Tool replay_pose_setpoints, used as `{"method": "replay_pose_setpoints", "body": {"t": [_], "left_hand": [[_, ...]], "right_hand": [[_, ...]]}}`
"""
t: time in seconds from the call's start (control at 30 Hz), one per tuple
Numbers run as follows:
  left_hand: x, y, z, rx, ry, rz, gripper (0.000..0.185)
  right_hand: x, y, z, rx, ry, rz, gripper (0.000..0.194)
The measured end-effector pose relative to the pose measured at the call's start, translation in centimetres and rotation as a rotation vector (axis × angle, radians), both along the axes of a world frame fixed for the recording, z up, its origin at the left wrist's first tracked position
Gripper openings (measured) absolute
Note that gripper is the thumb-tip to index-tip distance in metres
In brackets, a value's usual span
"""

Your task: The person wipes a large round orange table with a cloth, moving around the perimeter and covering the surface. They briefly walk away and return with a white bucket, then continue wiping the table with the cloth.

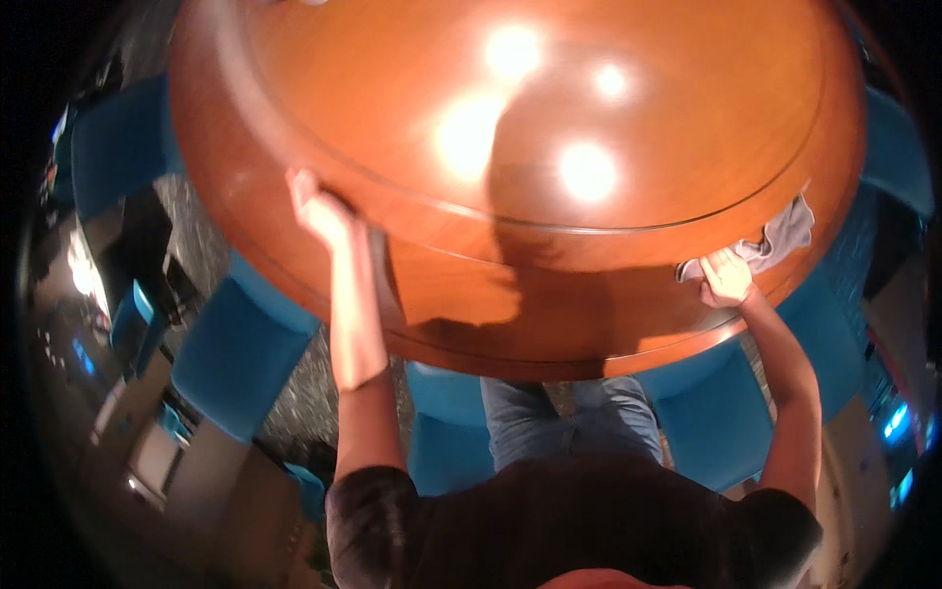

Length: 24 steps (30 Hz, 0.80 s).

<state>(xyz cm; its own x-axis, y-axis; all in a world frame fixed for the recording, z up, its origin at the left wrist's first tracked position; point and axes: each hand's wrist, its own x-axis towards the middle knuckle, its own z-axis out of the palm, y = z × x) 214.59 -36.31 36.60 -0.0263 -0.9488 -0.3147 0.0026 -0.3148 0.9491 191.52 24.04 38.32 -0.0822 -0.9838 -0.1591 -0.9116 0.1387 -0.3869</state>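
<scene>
Before me stands a round, glossy wooden table (456, 294) with a raised inner disc (368, 96). On the table's outer ring, at the right, my right hand (727, 276) presses down on a grey cloth (787, 234). Part of the cloth lies crumpled beyond the fingers, and a dark-edged corner sticks out on the hand's left side. My left hand (322, 212) is on the outer ring at the left, close to the disc's edge. Its fingers look bent, and I cannot see whether anything is under the palm.
Blue upholstered chairs surround the table: one at left front (235, 353), one at right front (710, 412), others farther along both sides, such as the far-left chair (121, 143). My legs in jeans (515, 420) are close to the table's front edge. Bright lamp reflections shine on the disc.
</scene>
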Motion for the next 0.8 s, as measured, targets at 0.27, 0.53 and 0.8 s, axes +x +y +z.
{"method": "replay_pose_setpoints", "body": {"t": [0.27, 0.53, 0.8], "left_hand": [[-3.3, 1.1, 0.6, -0.007, -0.315, -0.200, 0.064], [0.8, 3.3, 8.0, -0.103, -0.286, -0.318, 0.064], [20.0, 3.2, 12.2, 0.036, -0.602, 0.013, 0.043]], "right_hand": [[-0.6, 3.4, -3.3, -0.003, -0.008, -0.045, 0.062], [2.8, 0.2, -2.7, -0.080, -0.101, -0.145, 0.074], [4.0, -21.3, 3.3, -0.075, -0.056, -0.472, 0.081]]}}
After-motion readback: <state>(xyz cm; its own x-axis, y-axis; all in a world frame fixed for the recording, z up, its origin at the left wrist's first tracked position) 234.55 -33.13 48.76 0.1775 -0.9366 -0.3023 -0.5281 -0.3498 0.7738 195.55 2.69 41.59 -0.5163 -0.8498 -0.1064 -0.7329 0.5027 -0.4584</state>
